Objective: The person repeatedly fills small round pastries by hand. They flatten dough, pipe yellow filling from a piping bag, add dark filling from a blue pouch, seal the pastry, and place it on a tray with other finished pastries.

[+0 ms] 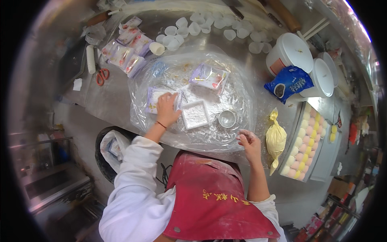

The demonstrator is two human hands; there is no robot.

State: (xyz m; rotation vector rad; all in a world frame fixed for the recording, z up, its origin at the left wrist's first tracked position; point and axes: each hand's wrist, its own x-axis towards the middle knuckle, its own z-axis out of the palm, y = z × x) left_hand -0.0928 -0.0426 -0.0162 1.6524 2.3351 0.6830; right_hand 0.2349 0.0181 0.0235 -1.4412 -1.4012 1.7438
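Note:
My left hand (167, 109) is on a purple-and-white packet (153, 96), its bent fingers gripping the top; its fingertips are partly hidden. Right of that packet lies a square white tray (196, 115) with white powder in it. A round metal ring or cup (227, 119) stands farther right on the powdered plastic sheet (238, 86). My right hand (250, 144) hovers by the sheet's near right edge, fingers loosely curled and apart, dusted white and holding nothing. Another purple-and-white packet (209, 78) lies farther back on the sheet.
Several packets (121, 55), red-handled scissors (102, 76) and translucent cups (194, 28) lie at the back. At right are white buckets (295, 52), a blue bag (288, 83), a yellow piping bag (275, 139) and a tray of coloured balls (305, 144). A lined bin (105, 141) stands below left.

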